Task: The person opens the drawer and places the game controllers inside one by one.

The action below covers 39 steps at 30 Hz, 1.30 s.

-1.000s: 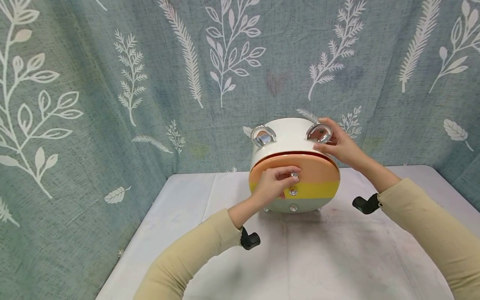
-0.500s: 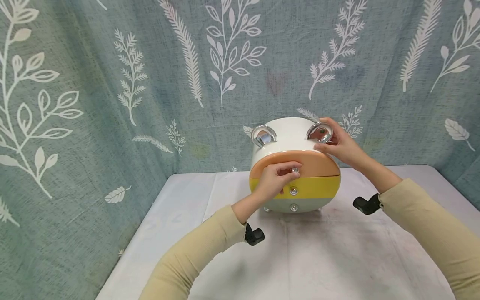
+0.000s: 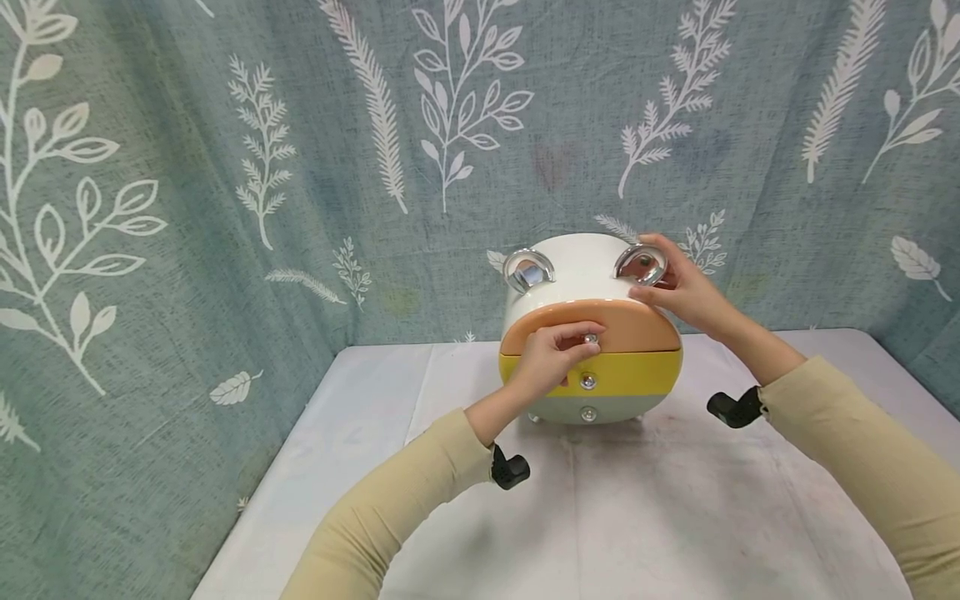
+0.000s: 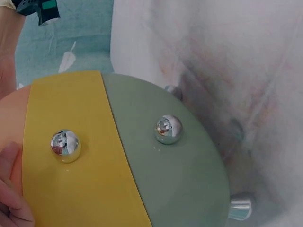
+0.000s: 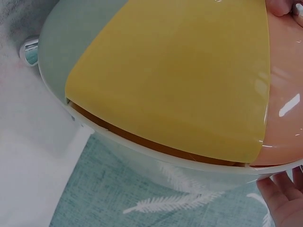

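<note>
A white rounded drawer cabinet (image 3: 581, 267) carries two chrome ears on top. Its front stacks an orange drawer (image 3: 641, 329), a yellow drawer (image 3: 637, 373) and a grey-green drawer (image 3: 551, 408). My left hand (image 3: 543, 360) pinches the chrome knob (image 3: 591, 339) of the orange drawer between thumb and fingers. On the cabinet's top right, my right hand (image 3: 684, 292) holds the chrome ear (image 3: 641, 264), its thumb against the white body. The orange front sits against the body. In the right wrist view, a narrow gap shows along the side of the yellow drawer (image 5: 189, 80).
The cabinet stands on short chrome feet (image 4: 241, 209) on a white-covered table (image 3: 600, 517). A blue-green curtain (image 3: 420, 250) with white leaves hangs close behind and to the left. The left ear (image 3: 528, 271) stands untouched. Black wrist cameras (image 3: 510, 468) stick out from both sleeves.
The orange drawer has moved back into the cabinet, and the dark red gap above its front has closed. My left hand moved slightly up and inward with the knob; the right hand stayed put.
</note>
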### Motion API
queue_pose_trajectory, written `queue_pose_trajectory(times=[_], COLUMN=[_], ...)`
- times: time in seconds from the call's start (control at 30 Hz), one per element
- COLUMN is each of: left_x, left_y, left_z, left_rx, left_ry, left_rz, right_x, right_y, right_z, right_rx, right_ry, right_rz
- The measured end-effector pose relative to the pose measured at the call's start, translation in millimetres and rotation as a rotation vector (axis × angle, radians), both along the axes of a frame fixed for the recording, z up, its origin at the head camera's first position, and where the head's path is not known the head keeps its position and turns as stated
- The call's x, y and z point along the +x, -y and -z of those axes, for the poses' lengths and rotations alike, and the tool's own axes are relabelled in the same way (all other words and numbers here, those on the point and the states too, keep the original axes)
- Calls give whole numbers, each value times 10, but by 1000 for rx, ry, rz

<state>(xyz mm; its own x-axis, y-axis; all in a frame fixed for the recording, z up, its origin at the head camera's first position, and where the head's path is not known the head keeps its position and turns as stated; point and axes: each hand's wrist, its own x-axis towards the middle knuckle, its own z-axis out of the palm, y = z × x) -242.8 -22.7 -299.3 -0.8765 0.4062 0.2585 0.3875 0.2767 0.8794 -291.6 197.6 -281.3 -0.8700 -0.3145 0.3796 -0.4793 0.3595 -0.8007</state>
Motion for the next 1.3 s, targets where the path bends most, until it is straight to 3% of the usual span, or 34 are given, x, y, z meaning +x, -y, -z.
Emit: queue_pose_trajectory(times=[0.13, 0.23, 0.33, 0.43, 0.53, 0.7, 0.77, 0.93, 1.0, 1.3], left_x=[52, 84, 103, 78, 31, -17, 14, -6, -65, -78], left_y=[30, 81, 142, 183, 203, 179, 147, 90, 83, 44], left_z=[25, 127, 261, 410, 550, 687, 659, 687, 756, 757], left_rx=[-15, 0, 35, 17, -55, -122, -125, -121, -124, -140], left_ry=[-74, -114, -111, -98, -85, -45, -41, -50, -61, -97], left_rz=[47, 78, 91, 67, 20, -23, -26, -36, -44, -71], right_x=[7, 11, 10, 8, 4, -7, -11, -11, -10, -18], right_y=[1, 9, 17, 18, 9, -4, -4, 8, 8, -14], right_z=[-4, -3, -2, -8, -15, -10, -1, 16, 18, 11], right_rx=[9, 4, -1, -4, 4, 12, 12, 6, 3, 0], right_ry=[-2, 0, -4, -13, -11, 2, -2, -13, -13, -11], right_rz=[12, 3, -9, -3, 13, 19, 17, 7, 5, 9])
